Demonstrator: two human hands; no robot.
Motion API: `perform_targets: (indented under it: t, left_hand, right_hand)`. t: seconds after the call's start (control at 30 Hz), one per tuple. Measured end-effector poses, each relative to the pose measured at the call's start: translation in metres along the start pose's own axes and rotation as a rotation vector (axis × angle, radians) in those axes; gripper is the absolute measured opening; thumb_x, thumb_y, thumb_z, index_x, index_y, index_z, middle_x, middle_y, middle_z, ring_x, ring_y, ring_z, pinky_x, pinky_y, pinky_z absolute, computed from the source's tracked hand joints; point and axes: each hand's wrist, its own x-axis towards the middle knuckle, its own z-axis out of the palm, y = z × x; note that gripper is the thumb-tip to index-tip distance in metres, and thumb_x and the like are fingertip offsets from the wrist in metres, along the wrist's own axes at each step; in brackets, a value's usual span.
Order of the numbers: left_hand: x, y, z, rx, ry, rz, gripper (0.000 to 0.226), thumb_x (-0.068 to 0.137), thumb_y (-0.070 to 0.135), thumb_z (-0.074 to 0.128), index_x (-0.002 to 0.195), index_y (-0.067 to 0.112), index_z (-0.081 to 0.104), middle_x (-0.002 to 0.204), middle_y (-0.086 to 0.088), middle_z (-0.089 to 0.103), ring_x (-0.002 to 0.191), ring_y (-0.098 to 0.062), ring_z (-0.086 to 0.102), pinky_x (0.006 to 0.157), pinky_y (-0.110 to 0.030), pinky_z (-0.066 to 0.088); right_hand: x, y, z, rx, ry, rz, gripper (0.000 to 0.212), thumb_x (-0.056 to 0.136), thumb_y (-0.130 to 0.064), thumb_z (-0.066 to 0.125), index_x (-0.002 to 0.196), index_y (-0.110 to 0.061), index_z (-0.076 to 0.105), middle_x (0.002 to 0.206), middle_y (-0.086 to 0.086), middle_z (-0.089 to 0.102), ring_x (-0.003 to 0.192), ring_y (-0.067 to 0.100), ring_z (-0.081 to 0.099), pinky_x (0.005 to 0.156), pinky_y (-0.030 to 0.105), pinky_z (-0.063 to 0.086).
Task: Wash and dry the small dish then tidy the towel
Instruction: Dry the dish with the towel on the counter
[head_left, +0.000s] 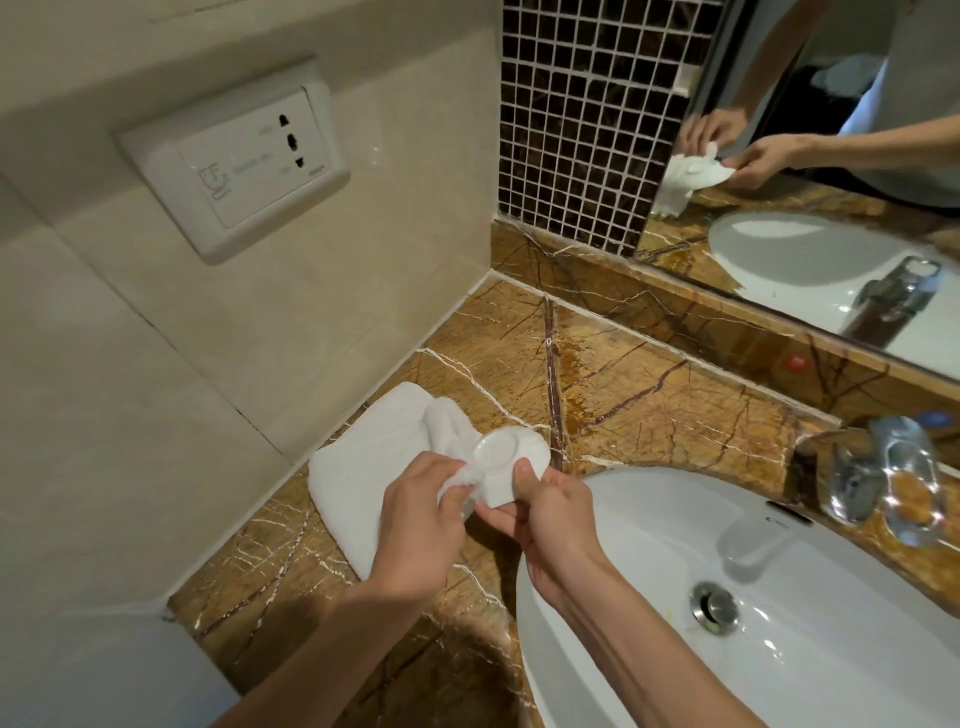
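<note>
A: Where is the small dish right now?

B: Held above the table, just left of the sink. The right hand is closed on its near edge, thumb on top and fingers underneath, so the round hollow faces up.

A: And the left hand?

B: It is closed on a bunched corner of the white towel and presses that corner against the dish's left rim. The rest of the towel lies folded on the table against the wall, likely so only a loose end needs lifting.

A: Why hold the dish over the table and not the basin?

B: Probably to keep it close to the towel and away from any wet surface. The tap shows no running water, so I judge the washing done and the drying in hand.

A: What is left?

B: Setting the dish down, then straightening the towel, whose lifted corner is rumpled.
</note>
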Motion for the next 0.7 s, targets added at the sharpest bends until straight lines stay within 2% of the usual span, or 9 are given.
perform_targets:
  t: [0.13,0.23,0.3,0.37,0.43,0.47,0.53,0.6,0.7]
  left_hand:
    - [0.007,-0.006,0.000,0.045,0.072,-0.084,0.018,0.088,0.007,0.058,0.103,0.008,0.067,0.099,0.000,0.065,0.088,-0.011,0.056,0.075,-0.015,0.037]
    - [0.019,-0.016,-0.002,0.115,0.037,-0.072,0.017,0.088,0.007,0.056,0.101,0.007,0.067,0.098,-0.007,0.067,0.085,-0.018,0.057,0.073,-0.023,0.037]
    - [0.026,-0.023,-0.002,0.179,-0.017,-0.014,0.017,0.089,0.012,0.056,0.102,0.009,0.066,0.098,-0.009,0.067,0.087,-0.023,0.059,0.071,-0.025,0.036]
    - [0.027,-0.027,-0.002,0.178,-0.123,0.058,0.020,0.090,0.025,0.054,0.107,0.018,0.062,0.102,-0.003,0.066,0.091,-0.020,0.059,0.073,-0.028,0.041]
    - [0.022,-0.031,-0.001,0.176,-0.275,0.135,0.030,0.087,0.040,0.053,0.115,0.030,0.052,0.112,0.005,0.058,0.102,-0.013,0.055,0.083,-0.032,0.047]
    - [0.019,-0.033,0.000,0.189,-0.338,0.149,0.039,0.085,0.044,0.053,0.122,0.034,0.045,0.124,0.007,0.050,0.112,-0.011,0.049,0.092,-0.033,0.046]
    - [0.014,-0.040,0.003,0.215,-0.417,0.127,0.057,0.086,0.036,0.054,0.137,0.035,0.029,0.149,0.009,0.024,0.135,-0.011,0.028,0.109,-0.034,0.033]
    - [0.011,-0.044,0.009,0.261,-0.463,0.119,0.066,0.091,0.016,0.050,0.146,0.030,0.016,0.158,0.008,0.004,0.145,-0.015,0.005,0.117,-0.034,0.015]
    - [0.013,-0.043,0.013,0.419,-0.416,0.177,0.074,0.090,-0.003,0.048,0.148,0.023,0.010,0.159,0.002,0.000,0.142,-0.010,-0.011,0.114,-0.028,-0.006]
  right_hand:
    - [-0.004,0.003,-0.001,-0.070,-0.038,-0.043,0.019,0.098,-0.006,0.049,0.091,-0.008,0.067,0.079,0.007,0.077,0.077,0.023,0.074,0.064,0.033,0.061]
    - [-0.006,0.006,-0.004,-0.234,-0.067,-0.125,0.022,0.097,-0.006,0.051,0.085,-0.009,0.069,0.077,0.004,0.076,0.079,0.019,0.074,0.065,0.030,0.060]
    - [-0.007,0.005,-0.007,-0.309,-0.075,-0.175,0.020,0.096,-0.006,0.052,0.085,-0.009,0.068,0.081,0.006,0.074,0.078,0.017,0.073,0.066,0.030,0.060]
    - [-0.005,0.001,-0.010,-0.378,-0.059,-0.242,0.018,0.096,-0.007,0.053,0.085,-0.008,0.068,0.081,0.011,0.072,0.072,0.017,0.070,0.066,0.035,0.061]
    - [-0.001,-0.004,-0.014,-0.421,-0.001,-0.293,0.020,0.096,-0.009,0.054,0.082,-0.010,0.068,0.077,0.011,0.070,0.067,0.018,0.068,0.064,0.039,0.061]
    - [0.001,-0.006,-0.018,-0.437,0.029,-0.309,0.019,0.095,-0.010,0.054,0.082,-0.010,0.067,0.075,0.011,0.069,0.068,0.019,0.067,0.065,0.042,0.060]
    - [0.004,-0.008,-0.024,-0.474,0.067,-0.334,0.018,0.095,-0.011,0.055,0.082,-0.005,0.066,0.076,0.012,0.067,0.070,0.022,0.065,0.069,0.051,0.058]
    - [0.005,-0.008,-0.027,-0.494,0.079,-0.345,0.017,0.094,-0.013,0.055,0.082,-0.010,0.066,0.079,0.015,0.068,0.074,0.029,0.066,0.072,0.053,0.057]
    - [0.006,-0.009,-0.029,-0.596,0.053,-0.401,0.017,0.094,-0.015,0.055,0.083,-0.012,0.067,0.084,0.021,0.068,0.077,0.033,0.065,0.074,0.058,0.055]
